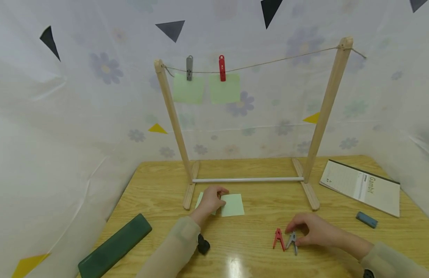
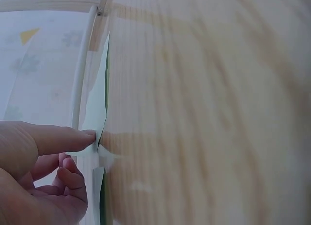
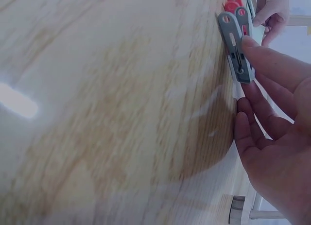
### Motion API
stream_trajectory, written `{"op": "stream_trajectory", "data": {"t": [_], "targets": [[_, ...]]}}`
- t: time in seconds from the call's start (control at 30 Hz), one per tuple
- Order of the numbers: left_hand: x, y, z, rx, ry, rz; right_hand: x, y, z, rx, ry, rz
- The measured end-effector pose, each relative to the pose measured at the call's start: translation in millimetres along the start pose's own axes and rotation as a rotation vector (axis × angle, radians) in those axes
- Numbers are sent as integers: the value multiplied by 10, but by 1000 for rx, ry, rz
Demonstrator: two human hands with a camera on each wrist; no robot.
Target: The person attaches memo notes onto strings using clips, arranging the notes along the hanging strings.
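Over two pale green paper notes on the table, my left hand (image 1: 210, 197) is bent, its thumb touching the left edge of the right note (image 1: 233, 205). The left note (image 1: 198, 200) is partly covered by that hand. In the left wrist view the thumb (image 2: 73, 139) meets the paper's edge; whether a finger pinches it from the other side is hidden. My right hand (image 1: 315, 230) holds a grey clothespin (image 1: 291, 241) between thumb and fingers at the table surface. A red clothespin (image 1: 278, 239) stands just left of it. The right wrist view shows the thumb on the grey clothespin (image 3: 235, 47).
A wooden stand (image 1: 174, 116) carries a string with two green notes (image 1: 224, 90) hung by a grey and a red clothespin. Its white crossbar (image 1: 249, 180) lies behind the hands. A dark green case (image 1: 115, 247) is left; a notepad (image 1: 362, 187) and small blue block (image 1: 366, 219) are right.
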State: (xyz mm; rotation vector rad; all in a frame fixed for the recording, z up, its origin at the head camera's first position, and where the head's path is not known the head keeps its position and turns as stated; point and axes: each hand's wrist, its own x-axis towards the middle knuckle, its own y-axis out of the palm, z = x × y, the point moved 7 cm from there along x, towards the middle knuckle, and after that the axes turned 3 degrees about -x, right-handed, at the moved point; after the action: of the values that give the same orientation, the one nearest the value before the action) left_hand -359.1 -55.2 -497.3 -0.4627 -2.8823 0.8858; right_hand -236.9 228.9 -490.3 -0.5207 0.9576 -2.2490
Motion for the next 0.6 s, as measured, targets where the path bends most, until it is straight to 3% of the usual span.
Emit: {"op": "stream_trajectory", "data": {"t": [0.6], "targets": [[-41,-34,34,1,-15,25,-19,10,68,25,-40,12]]}}
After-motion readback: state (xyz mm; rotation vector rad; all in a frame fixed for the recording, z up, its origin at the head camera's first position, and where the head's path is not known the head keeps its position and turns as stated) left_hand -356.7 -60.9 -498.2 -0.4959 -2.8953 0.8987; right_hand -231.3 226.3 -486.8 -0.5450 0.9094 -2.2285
